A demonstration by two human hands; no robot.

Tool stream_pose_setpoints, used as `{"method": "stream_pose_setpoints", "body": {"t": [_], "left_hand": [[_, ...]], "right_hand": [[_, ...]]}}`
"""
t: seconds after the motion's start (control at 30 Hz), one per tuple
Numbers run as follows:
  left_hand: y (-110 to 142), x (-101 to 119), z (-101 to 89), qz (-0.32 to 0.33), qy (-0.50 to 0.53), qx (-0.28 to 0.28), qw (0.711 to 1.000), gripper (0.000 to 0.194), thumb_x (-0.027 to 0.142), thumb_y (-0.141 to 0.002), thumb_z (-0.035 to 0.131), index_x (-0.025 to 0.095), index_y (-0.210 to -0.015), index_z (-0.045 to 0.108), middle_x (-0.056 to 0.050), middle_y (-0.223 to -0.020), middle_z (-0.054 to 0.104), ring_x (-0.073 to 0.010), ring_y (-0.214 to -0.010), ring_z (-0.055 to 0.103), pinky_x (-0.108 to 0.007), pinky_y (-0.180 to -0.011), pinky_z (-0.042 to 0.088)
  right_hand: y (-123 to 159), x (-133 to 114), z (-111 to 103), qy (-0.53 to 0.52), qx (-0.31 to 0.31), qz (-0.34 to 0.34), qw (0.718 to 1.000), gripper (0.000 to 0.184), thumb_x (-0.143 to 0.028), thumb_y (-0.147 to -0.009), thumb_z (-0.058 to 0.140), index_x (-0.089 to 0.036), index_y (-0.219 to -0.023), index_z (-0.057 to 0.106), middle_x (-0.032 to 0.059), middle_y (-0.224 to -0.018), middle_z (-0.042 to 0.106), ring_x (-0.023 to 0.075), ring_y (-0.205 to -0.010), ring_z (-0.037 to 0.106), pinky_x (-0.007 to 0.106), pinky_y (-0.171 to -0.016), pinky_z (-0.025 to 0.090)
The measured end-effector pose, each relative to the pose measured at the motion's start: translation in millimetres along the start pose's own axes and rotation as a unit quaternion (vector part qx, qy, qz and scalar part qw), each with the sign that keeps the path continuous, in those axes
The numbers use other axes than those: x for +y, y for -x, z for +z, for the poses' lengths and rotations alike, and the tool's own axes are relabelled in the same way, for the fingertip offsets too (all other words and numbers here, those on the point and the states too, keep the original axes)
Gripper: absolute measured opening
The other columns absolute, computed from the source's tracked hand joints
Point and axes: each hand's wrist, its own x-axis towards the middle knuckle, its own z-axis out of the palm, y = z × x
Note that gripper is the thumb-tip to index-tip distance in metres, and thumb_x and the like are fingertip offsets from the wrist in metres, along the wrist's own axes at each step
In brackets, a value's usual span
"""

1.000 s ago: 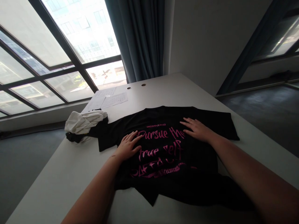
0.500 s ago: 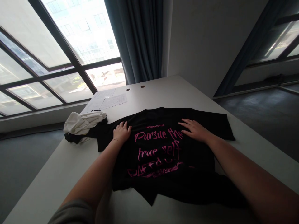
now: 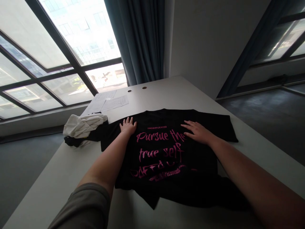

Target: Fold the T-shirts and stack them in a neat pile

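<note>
A black T-shirt (image 3: 162, 119) with pink lettering lies spread over the white table, its collar edge toward the far side. Its lower part is bunched in folds that cover some of the print, and the hem hangs crooked near me. My left hand (image 3: 128, 126) rests on the shirt's upper left, fingers spread and pointing away from me. On the upper right, beside the word "the", my right hand (image 3: 195, 131) lies with its fingers stretched out toward the left. Neither hand grips the cloth.
Crumpled white and black clothes (image 3: 83, 125) are heaped at the table's left edge, touching or close to the left sleeve. Behind them lie paper sheets (image 3: 114, 103). Two round cable holes (image 3: 144, 87) sit near the far end. A blue curtain (image 3: 145, 41) and windows stand beyond.
My left hand has slid a little forward and to the right over the shirt, and the cloth near it looks flatter. My right hand has hardly moved.
</note>
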Motion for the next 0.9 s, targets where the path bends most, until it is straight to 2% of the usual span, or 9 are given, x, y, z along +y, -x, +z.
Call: {"method": "stream_pose_setpoints", "body": {"t": [0.13, 0.23, 0.37, 0.53, 0.73, 0.9], "left_hand": [[8.9, 4.2, -3.3, 0.011, -0.021, 0.021, 0.999, 0.072, 0.062, -0.103, 0.025, 0.029, -0.167, 0.032, -0.010, -0.176, 0.020, -0.0405, -0.161, 0.015, -0.072, -0.124, 0.011], [17.3, 8.2, -2.3, 0.006, -0.033, 0.022, 0.999, 0.069, 0.062, -0.103, 0.025, 0.033, -0.166, 0.033, -0.008, -0.175, 0.023, -0.0384, -0.160, 0.020, -0.069, -0.124, 0.014], [24.8, 8.5, 5.7, 0.008, -0.027, 0.036, 0.999, 0.068, 0.063, -0.103, 0.026, 0.035, -0.164, 0.037, -0.006, -0.174, 0.026, -0.0367, -0.160, 0.021, -0.065, -0.126, 0.017], [25.5, 4.7, 11.3, 0.000, -0.012, 0.050, 0.999, 0.069, 0.063, -0.102, 0.030, 0.035, -0.164, 0.039, -0.005, -0.175, 0.026, -0.0353, -0.161, 0.019, -0.062, -0.127, 0.017], [25.7, 3.6, 11.5, -0.008, -0.007, 0.062, 0.998, 0.068, 0.062, -0.101, 0.033, 0.034, -0.163, 0.040, -0.007, -0.175, 0.023, -0.0353, -0.160, 0.021, -0.059, -0.128, 0.017], [16.9, 2.9, 10.8, -0.046, -0.004, 0.040, 0.998, 0.072, 0.067, -0.100, 0.032, 0.037, -0.165, 0.034, -0.008, -0.177, 0.018, -0.0397, -0.161, 0.016, -0.069, -0.125, 0.013]], "right_hand": [[0.1, 0.5, 0.2, -0.006, 0.028, -0.010, 1.000, 0.058, -0.057, -0.101, 0.045, -0.031, -0.152, 0.056, 0.0085, -0.166, 0.043, 0.0332, -0.152, 0.041, 0.059, -0.125, 0.030], [-0.2, 6.4, -0.1, -0.005, 0.079, -0.016, 0.997, 0.053, -0.052, -0.102, 0.044, -0.027, -0.144, 0.064, 0.0118, -0.158, 0.053, 0.0334, -0.146, 0.049, 0.058, -0.123, 0.035], [0.8, 25.5, 1.7, 0.029, 0.139, 0.057, 0.988, 0.051, -0.049, -0.101, 0.044, -0.024, -0.140, 0.067, 0.0145, -0.149, 0.060, 0.0358, -0.138, 0.056, 0.060, -0.116, 0.042], [4.6, 44.5, 5.8, 0.050, 0.105, 0.124, 0.985, 0.059, -0.055, -0.100, 0.044, -0.025, -0.148, 0.060, 0.0126, -0.157, 0.053, 0.0357, -0.141, 0.052, 0.055, -0.117, 0.042], [7.0, 44.3, -1.2, 0.055, 0.060, 0.216, 0.973, 0.071, -0.064, -0.101, 0.036, -0.024, -0.158, 0.049, 0.0142, -0.167, 0.039, 0.0377, -0.152, 0.037, 0.059, -0.123, 0.032], [13.3, 56.1, -13.7, 0.045, 0.040, 0.308, 0.949, 0.077, -0.065, -0.103, 0.025, -0.019, -0.162, 0.041, 0.0175, -0.170, 0.031, 0.0364, -0.156, 0.030, 0.059, -0.126, 0.026]]}}
